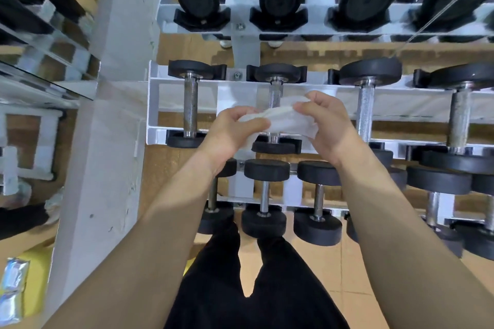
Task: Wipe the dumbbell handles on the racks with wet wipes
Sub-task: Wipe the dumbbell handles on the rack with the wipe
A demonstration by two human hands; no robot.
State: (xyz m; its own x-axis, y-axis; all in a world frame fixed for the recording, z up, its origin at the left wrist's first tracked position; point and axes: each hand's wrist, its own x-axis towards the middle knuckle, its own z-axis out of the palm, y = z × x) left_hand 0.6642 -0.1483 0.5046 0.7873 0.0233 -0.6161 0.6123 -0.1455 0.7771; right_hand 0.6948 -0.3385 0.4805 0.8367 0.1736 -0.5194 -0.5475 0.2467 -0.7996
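The white-painted steel three-tier rack [153,104] carries rows of black round-headed dumbbells with bare metal handles, and its middle tier lies directly below the hands. On that tier the second dumbbell from the left [276,72] sits under the work, with its knurled steel handle [275,95] partly covered. The left hand [232,133] and the right hand [330,125] are held near each other above this handle, apart from the neighbouring knurled handle [190,107] to the left. The grip of each hand is pinching one end of the crumpled white wet wipe [280,117], so the wipe spans the gap between them. Whether it touches the handle cannot be told. The step in hand appears to be preparing the wipe. To do it well, open the wipe to a flat, fresh face and lay it around the handle. Close one grip fully round it and stroke from head to head with a twisting motion, so that the knurling is cleaned on all sides. Keep the wipe folded thick enough not to snag.
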